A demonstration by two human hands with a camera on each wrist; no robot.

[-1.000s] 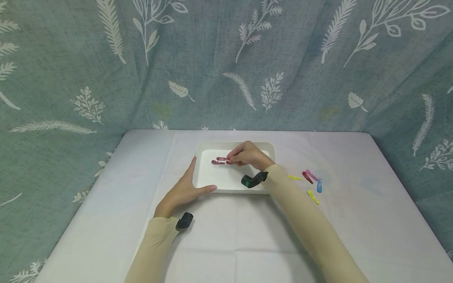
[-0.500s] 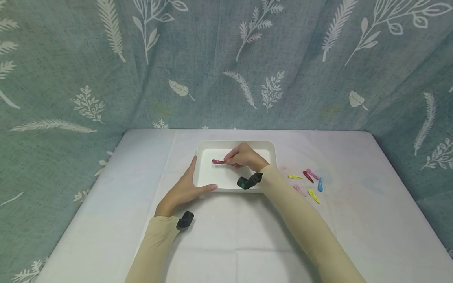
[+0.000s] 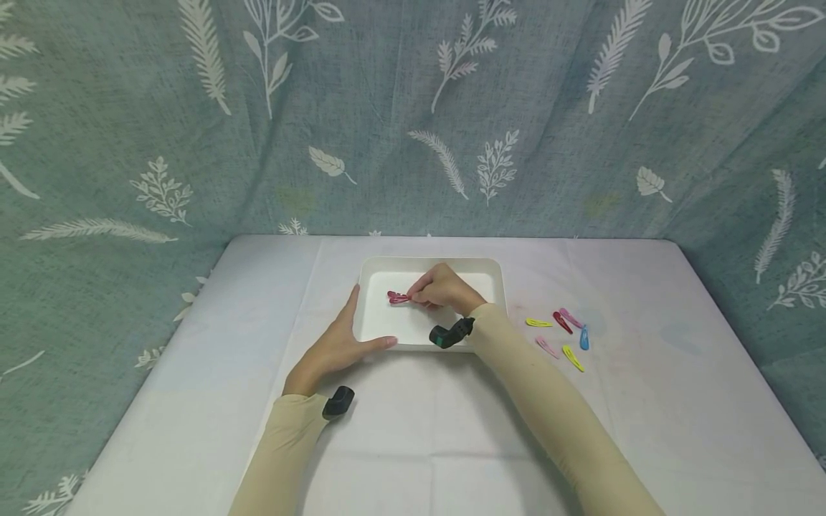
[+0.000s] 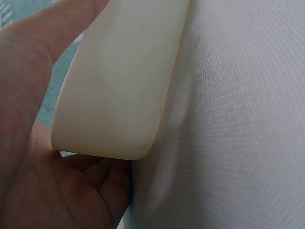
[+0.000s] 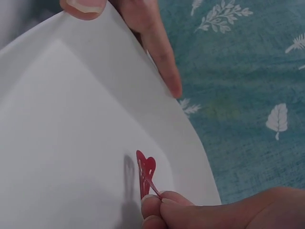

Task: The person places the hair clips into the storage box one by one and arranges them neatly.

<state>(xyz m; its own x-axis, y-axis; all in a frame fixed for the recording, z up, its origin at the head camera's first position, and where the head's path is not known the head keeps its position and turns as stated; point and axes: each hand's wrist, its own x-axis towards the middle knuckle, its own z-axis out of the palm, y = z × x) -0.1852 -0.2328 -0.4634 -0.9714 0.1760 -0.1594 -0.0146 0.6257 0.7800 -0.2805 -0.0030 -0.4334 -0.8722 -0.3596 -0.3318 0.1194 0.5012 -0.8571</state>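
In the head view, my right hand is above the inside of a white tray. Its thumb and fingertips pinch red hair clips by one end. From the right wrist view, two rounded clip ends fan out from the pinch, and a thin red strip sticks out beside them. The fingertips hide the rest, so how many clips are held cannot be told. My left hand rests at the tray's near left corner, thumb on the front rim and straight fingers along the outer left side.
Right of the tray, loose hair clips lie on the white cloth: yellow ones, a red one, pink ones and a blue one. A patterned curtain hangs behind the table.
Red clips that lay apart in the tray a second ago are now bunched and fanned at my right fingertips. That hand has shifted slightly left and nearer. My left hand keeps its place.
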